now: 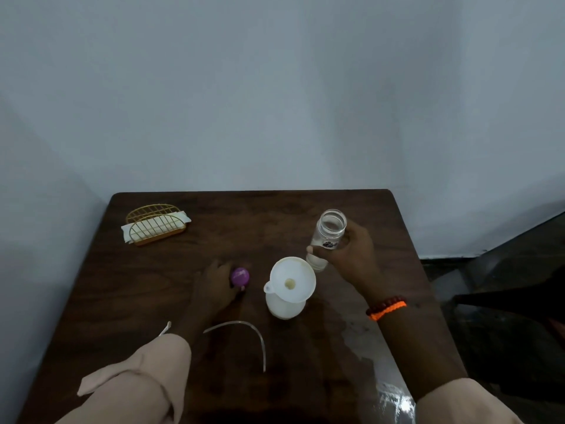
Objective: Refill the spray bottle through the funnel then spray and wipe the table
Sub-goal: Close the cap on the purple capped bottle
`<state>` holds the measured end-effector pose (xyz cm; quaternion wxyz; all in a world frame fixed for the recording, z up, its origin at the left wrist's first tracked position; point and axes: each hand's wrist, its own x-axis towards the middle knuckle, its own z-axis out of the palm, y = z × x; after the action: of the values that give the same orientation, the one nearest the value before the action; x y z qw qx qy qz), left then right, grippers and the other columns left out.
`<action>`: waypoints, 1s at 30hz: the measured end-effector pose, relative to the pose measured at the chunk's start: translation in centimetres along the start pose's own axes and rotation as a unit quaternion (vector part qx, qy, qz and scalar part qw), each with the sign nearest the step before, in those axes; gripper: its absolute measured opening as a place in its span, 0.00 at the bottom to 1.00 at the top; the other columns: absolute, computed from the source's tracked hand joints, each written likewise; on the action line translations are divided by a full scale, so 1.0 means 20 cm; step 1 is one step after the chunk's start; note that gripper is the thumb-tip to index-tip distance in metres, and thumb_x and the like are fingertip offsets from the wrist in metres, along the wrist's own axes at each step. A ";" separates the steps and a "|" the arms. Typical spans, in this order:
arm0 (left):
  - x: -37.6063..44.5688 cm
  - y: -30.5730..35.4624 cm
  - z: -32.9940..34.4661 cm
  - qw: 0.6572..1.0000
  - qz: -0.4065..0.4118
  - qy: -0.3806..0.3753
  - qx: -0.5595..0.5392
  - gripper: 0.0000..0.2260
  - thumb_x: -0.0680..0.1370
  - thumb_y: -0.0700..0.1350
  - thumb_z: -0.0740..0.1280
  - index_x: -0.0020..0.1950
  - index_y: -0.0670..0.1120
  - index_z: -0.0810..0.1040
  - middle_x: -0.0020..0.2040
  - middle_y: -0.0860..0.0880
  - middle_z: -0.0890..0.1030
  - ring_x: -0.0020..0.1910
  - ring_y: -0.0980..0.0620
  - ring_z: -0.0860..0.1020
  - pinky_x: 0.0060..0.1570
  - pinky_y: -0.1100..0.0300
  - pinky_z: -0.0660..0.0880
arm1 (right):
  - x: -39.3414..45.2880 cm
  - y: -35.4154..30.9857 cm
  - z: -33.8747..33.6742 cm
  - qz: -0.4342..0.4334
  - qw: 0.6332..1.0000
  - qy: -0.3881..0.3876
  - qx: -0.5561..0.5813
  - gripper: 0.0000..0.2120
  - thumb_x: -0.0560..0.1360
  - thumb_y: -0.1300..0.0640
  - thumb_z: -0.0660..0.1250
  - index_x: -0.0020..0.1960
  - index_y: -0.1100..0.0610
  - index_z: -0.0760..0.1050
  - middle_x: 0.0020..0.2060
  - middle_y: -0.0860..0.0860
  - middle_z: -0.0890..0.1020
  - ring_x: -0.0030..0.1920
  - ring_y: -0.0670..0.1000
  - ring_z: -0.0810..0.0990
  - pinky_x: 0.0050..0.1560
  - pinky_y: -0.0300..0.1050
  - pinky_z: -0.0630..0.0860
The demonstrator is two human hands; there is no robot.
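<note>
- Dark wooden table (171, 270) set against a pale wall; view looks down from the near edge.
- White spray bottle (286, 306) stands upright near table centre, with a white funnel (292, 278) seated in its neck, mouth open upward.
- Right hand (348, 255), at about 1 o'clock from the bottle, is wrapped around a clear jar (328, 237); fingers grasp its lower half, open mouth up, jar slightly tilted. Its base sits just beside the funnel rim.
- Red and orange bracelets (386, 307) on the right wrist.
- Left hand (215, 286), at 9 o'clock from the bottle, rests on the table, fingers loosely curled about a purple spray cap (240, 276); cannot tell if the grip is firm.
- A thin clear dip tube (244, 327) curves over the table at 7 o'clock from the bottle.
- Gold wire holder (156, 223) with white napkins (153, 229) sits at the far left corner, about 10 o'clock.
- Wet sheen (388, 396) on the near right of the table, 5 o'clock.
</note>
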<state>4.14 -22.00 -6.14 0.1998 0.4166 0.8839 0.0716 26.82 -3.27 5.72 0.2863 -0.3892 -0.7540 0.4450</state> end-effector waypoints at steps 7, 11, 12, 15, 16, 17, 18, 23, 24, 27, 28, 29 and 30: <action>0.00 0.00 0.07 0.999 0.017 0.024 0.020 0.30 0.72 0.62 0.71 0.70 0.52 0.73 0.66 0.48 0.77 0.64 0.47 0.76 0.64 0.48 0.71 | 0.01 -0.01 -0.01 0.007 1.000 -0.006 -0.002 0.26 0.59 0.58 0.85 0.55 0.54 0.82 0.48 0.45 0.86 0.50 0.41 0.84 0.52 0.37 0.80; 0.02 0.04 0.01 0.998 0.016 0.049 -0.030 0.25 0.73 0.60 0.72 0.66 0.50 0.76 0.62 0.49 0.79 0.61 0.48 0.77 0.62 0.47 0.73 | 0.03 -0.01 -0.01 0.008 1.000 -0.003 -0.007 0.26 0.58 0.58 0.85 0.55 0.53 0.82 0.48 0.45 0.86 0.50 0.42 0.84 0.53 0.43 0.81; 0.03 0.07 -0.04 0.996 0.024 0.063 -0.062 0.23 0.73 0.59 0.72 0.63 0.51 0.77 0.59 0.50 0.80 0.59 0.49 0.78 0.61 0.48 0.75 | 0.03 -0.01 -0.01 0.008 1.000 -0.002 -0.007 0.27 0.58 0.57 0.85 0.54 0.53 0.82 0.47 0.45 0.86 0.50 0.42 0.84 0.53 0.45 0.81; 0.05 0.22 -0.26 0.978 0.086 0.123 -0.144 0.19 0.73 0.60 0.73 0.59 0.51 0.79 0.51 0.53 0.81 0.51 0.53 0.79 0.52 0.56 0.77 | 0.03 -0.02 0.00 0.009 1.000 -0.003 -0.008 0.26 0.58 0.58 0.85 0.55 0.53 0.82 0.47 0.44 0.86 0.49 0.41 0.84 0.52 0.42 0.81; 0.04 0.30 -0.36 0.968 0.117 0.145 -0.168 0.19 0.73 0.60 0.73 0.58 0.51 0.80 0.50 0.54 0.81 0.49 0.55 0.79 0.50 0.58 0.76 | 0.03 -0.02 0.01 0.010 1.000 -0.004 -0.007 0.26 0.58 0.58 0.85 0.55 0.53 0.82 0.47 0.43 0.86 0.49 0.40 0.84 0.51 0.38 0.80; 0.03 0.38 -0.45 0.956 0.149 0.165 -0.193 0.19 0.73 0.60 0.73 0.58 0.51 0.80 0.49 0.55 0.81 0.48 0.56 0.79 0.48 0.60 0.77 | 0.03 -0.03 0.01 0.009 1.000 -0.004 -0.007 0.26 0.59 0.59 0.85 0.55 0.53 0.82 0.46 0.42 0.86 0.48 0.38 0.83 0.50 0.35 0.79; 0.01 0.46 -0.54 0.942 0.181 0.181 -0.217 0.18 0.73 0.60 0.74 0.57 0.50 0.81 0.49 0.55 0.82 0.47 0.58 0.79 0.47 0.63 0.77 | 0.03 -0.03 0.02 0.008 1.000 -0.003 -0.007 0.26 0.58 0.59 0.85 0.54 0.53 0.82 0.45 0.42 0.85 0.48 0.37 0.83 0.49 0.33 0.78; -0.09 0.75 -0.79 0.917 0.277 0.196 -0.210 0.21 0.71 0.62 0.74 0.57 0.50 0.82 0.45 0.55 0.82 0.42 0.58 0.78 0.44 0.66 0.75 | 0.02 -0.05 0.04 0.011 1.000 -0.003 -0.015 0.27 0.58 0.54 0.85 0.55 0.50 0.82 0.46 0.44 0.87 0.48 0.42 0.85 0.50 0.45 0.83; -0.09 0.78 -0.80 0.919 0.289 0.188 -0.192 0.22 0.71 0.63 0.73 0.57 0.50 0.82 0.45 0.55 0.82 0.42 0.58 0.78 0.44 0.64 0.75 | 0.02 -0.06 0.04 0.006 1.000 -0.005 -0.022 0.26 0.58 0.53 0.85 0.54 0.49 0.82 0.45 0.44 0.87 0.47 0.41 0.85 0.49 0.45 0.83; -0.10 0.82 -0.79 0.926 0.310 0.161 -0.143 0.24 0.70 0.66 0.71 0.57 0.50 0.82 0.44 0.54 0.81 0.42 0.57 0.77 0.43 0.63 0.74 | 0.02 -0.10 0.03 -0.021 0.998 -0.007 -0.060 0.23 0.59 0.50 0.84 0.52 0.49 0.82 0.39 0.39 0.84 0.42 0.38 0.83 0.44 0.36 0.79; -0.10 0.83 -0.79 0.928 0.313 0.157 -0.130 0.25 0.70 0.66 0.71 0.58 0.50 0.82 0.45 0.53 0.81 0.43 0.57 0.77 0.43 0.64 0.73 | 0.02 -0.11 0.03 -0.027 0.997 -0.005 -0.071 0.22 0.60 0.50 0.83 0.52 0.49 0.82 0.39 0.38 0.82 0.42 0.37 0.82 0.44 0.35 0.78; -0.10 0.83 -0.79 0.929 0.315 0.154 -0.122 0.25 0.70 0.65 0.71 0.59 0.50 0.82 0.45 0.53 0.81 0.43 0.57 0.77 0.44 0.65 0.72 | 0.02 -0.11 0.03 -0.030 0.996 -0.002 -0.078 0.23 0.60 0.49 0.83 0.52 0.50 0.82 0.39 0.37 0.82 0.42 0.38 0.82 0.44 0.36 0.78; -0.10 0.83 -0.79 0.929 0.315 0.152 -0.119 0.25 0.70 0.64 0.72 0.59 0.50 0.83 0.45 0.53 0.81 0.43 0.57 0.76 0.43 0.66 0.71 | 0.02 -0.11 0.03 -0.031 0.996 -0.001 -0.082 0.23 0.60 0.49 0.83 0.53 0.50 0.82 0.39 0.39 0.82 0.42 0.40 0.82 0.45 0.38 0.79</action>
<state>10.50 -12.18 13.76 0.0779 0.6311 0.7120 0.2977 25.48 -3.90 7.57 0.2667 -0.3872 -0.8001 0.3725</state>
